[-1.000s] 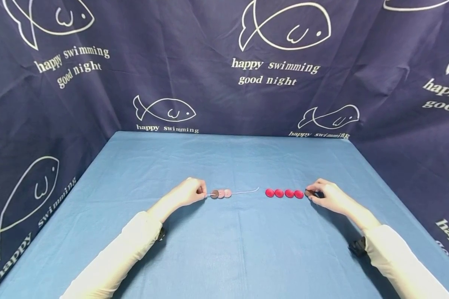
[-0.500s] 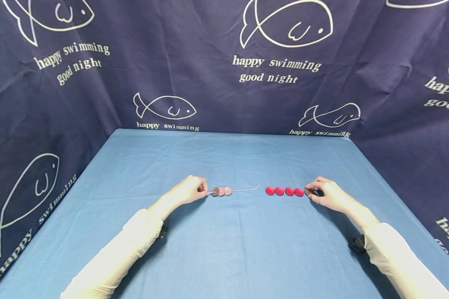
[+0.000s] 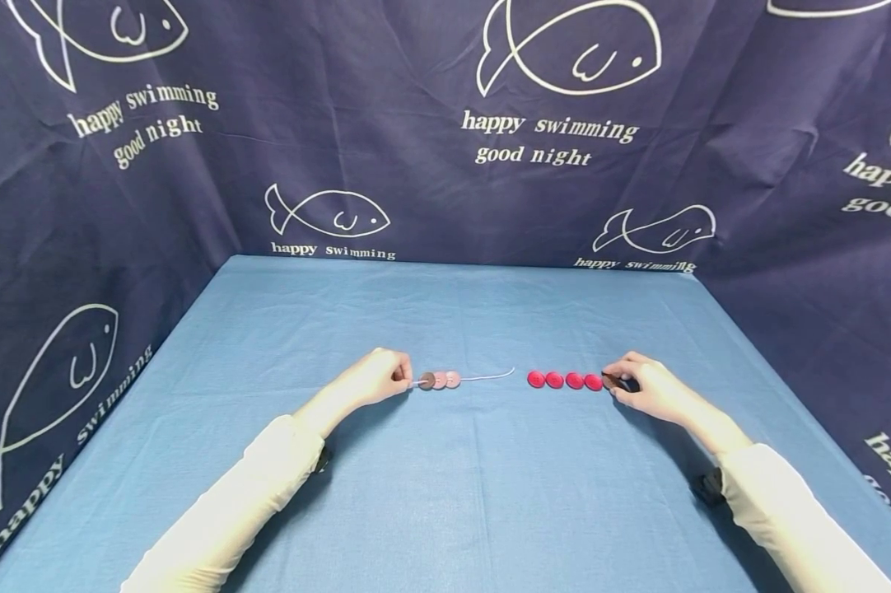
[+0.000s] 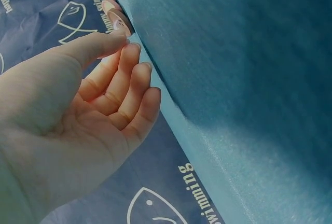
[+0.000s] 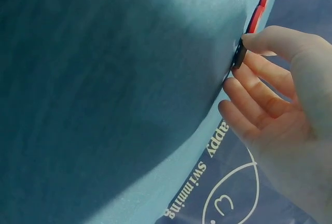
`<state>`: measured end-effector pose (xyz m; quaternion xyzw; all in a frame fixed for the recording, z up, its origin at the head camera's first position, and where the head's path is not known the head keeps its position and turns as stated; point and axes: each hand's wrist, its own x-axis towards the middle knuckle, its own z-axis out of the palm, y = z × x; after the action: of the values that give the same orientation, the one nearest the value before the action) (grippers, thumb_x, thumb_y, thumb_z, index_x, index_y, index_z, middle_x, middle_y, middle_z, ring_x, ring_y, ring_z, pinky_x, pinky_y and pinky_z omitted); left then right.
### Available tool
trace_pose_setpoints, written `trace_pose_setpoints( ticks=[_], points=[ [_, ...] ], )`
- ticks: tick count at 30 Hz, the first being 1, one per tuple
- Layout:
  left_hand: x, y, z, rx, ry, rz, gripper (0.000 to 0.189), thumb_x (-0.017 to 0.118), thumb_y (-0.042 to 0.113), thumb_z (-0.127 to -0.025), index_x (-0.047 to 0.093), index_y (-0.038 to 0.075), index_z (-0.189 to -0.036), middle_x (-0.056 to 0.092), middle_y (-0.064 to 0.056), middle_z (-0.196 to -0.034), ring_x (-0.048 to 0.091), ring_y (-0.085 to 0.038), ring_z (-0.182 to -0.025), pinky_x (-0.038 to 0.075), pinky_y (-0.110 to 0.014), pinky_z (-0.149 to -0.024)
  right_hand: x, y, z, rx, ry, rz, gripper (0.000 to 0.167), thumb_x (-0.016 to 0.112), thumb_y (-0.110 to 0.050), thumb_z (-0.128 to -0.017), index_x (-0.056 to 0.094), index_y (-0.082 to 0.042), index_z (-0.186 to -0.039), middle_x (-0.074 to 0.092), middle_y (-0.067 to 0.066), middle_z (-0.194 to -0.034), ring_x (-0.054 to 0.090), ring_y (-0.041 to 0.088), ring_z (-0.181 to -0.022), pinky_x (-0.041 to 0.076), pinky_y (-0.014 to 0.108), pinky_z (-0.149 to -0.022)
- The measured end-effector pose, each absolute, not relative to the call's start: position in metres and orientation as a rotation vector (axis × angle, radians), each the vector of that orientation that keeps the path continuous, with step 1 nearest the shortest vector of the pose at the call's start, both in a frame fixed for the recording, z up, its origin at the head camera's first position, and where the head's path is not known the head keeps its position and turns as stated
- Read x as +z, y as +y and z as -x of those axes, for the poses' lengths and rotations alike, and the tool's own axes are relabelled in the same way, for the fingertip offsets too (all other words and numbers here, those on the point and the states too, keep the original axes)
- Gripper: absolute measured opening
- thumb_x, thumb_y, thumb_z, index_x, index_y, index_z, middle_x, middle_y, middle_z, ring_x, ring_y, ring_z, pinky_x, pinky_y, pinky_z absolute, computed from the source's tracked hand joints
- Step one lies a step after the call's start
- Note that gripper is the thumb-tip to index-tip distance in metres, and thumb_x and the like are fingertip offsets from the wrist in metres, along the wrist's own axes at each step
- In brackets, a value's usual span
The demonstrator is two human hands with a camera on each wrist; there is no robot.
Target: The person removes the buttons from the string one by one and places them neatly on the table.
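Note:
Thumb and fingertips of my left hand point(image 3: 381, 376) pinch the near end of a thin white string point(image 3: 486, 378). A brown button point(image 3: 426, 380) and two pink buttons point(image 3: 453, 380) sit overlapping along that string, just right of the fingertips. The string's free end curls up slightly at the right. My right hand point(image 3: 649, 383) holds a dark brown button point(image 5: 240, 55) between thumb and fingers, partly hidden by them in the head view. This button lies right at the end of a row of several red buttons point(image 3: 575, 380).
A blue cloth covers the table point(image 3: 416, 494). Behind and at the sides hangs a dark blue curtain point(image 3: 431, 165) with white fish drawings and lettering. Dark devices are strapped at both wrists, below the white sleeves point(image 3: 794, 511).
My right fingers have shifted slightly left with the brown button, closer against the last red one. The left hand holds still; the head view has tilted a little.

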<state>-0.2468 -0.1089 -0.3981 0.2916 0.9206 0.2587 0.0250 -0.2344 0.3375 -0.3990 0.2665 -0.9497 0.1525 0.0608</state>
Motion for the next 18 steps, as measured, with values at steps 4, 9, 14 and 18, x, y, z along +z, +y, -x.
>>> trace_pose_setpoints(
  ticks=[4,9,14,18],
  points=[
    [-0.3993,-0.1096,0.2469,0.803,2.848,-0.902,0.01,0.066,0.008,-0.082,0.061,0.01,-0.074,0.058,0.003,-0.064,0.047,-0.005,-0.059,0.041,-0.02,-0.058,-0.3981,0.3361,0.234,0.476,-2.883,-0.81,0.032,0.07,-0.004,-0.076,0.065,0.004,-0.107,0.06,0.009,-0.094,0.057,0.022,-0.082,0.047,0.041,-0.074],
    [-0.4003,-0.1095,0.2474,0.789,2.858,-0.897,0.01,0.066,0.008,-0.082,0.061,0.01,-0.074,0.058,0.003,-0.064,0.047,-0.005,-0.059,0.041,-0.02,-0.058,-0.3978,0.336,0.2335,0.473,-2.865,-0.826,0.033,0.071,-0.003,-0.076,0.065,0.004,-0.107,0.06,0.009,-0.094,0.058,0.023,-0.082,0.047,0.041,-0.075],
    [-0.3986,-0.1094,0.2463,0.8,2.856,-0.911,0.009,0.065,0.007,-0.082,0.061,0.01,-0.074,0.058,0.003,-0.064,0.047,-0.006,-0.059,0.041,-0.02,-0.058,-0.3982,0.336,0.2335,0.466,-2.85,-0.84,0.033,0.071,-0.003,-0.075,0.065,0.004,-0.107,0.06,0.009,-0.095,0.059,0.024,-0.082,0.048,0.042,-0.074],
    [-0.3979,-0.1095,0.2458,0.803,2.853,-0.937,0.009,0.065,0.006,-0.082,0.061,0.009,-0.074,0.057,0.003,-0.063,0.046,-0.006,-0.058,0.04,-0.02,-0.057,-0.3984,0.3358,0.2332,0.464,-2.847,-0.837,0.033,0.071,-0.003,-0.075,0.065,0.004,-0.107,0.06,0.009,-0.095,0.058,0.024,-0.082,0.047,0.041,-0.074]
  ],
)
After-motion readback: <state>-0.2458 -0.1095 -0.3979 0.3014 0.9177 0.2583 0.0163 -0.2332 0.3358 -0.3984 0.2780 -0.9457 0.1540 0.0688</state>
